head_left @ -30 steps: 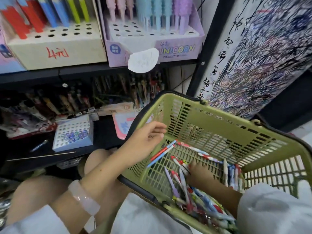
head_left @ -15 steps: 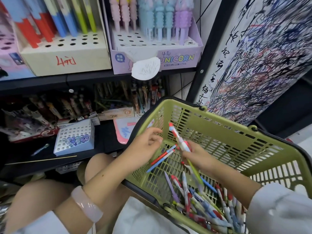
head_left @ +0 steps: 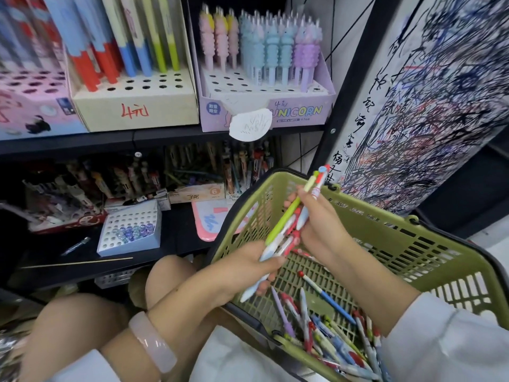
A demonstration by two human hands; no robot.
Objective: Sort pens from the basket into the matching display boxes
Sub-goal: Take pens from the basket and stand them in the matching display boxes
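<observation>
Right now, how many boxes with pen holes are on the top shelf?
3, side by side: the pink box at the left edge, partly cut off, the cream box in the middle, and the purple unicorn box on the right.

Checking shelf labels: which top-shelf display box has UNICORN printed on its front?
The purple box, rightmost on the top shelf, holding pastel bumpy pens. The cream box beside it carries only red handwriting.

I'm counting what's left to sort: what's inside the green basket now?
Loose pens lie piled at the near end of the green basket, red, blue, purple and white ones. The right sleeve covers part of the pile, so no count is possible. Both hands hold a bundle of pens above it.
</observation>
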